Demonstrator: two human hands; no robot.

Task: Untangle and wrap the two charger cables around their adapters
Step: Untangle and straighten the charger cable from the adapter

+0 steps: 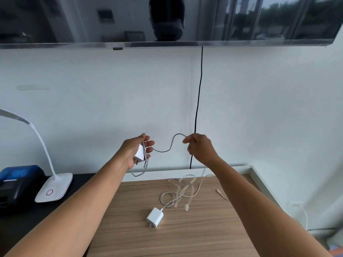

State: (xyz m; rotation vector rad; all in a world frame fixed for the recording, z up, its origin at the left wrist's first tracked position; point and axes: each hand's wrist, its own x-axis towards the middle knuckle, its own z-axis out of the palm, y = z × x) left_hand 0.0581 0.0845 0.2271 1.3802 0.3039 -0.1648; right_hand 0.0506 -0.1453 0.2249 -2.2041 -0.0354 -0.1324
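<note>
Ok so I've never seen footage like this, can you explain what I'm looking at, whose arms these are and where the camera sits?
There is one picture, from a camera worn on a person's head, looking forward and down. The arms are that person's own. The left hand holds a white adapter; the right hand pinches its grey cable further along. On the wooden table lies a second white adapter with its white cable loose. A desk lamp stands at the left.

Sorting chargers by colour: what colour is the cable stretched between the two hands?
Grey. The cable shows best in the head view, against the white wall.
</note>
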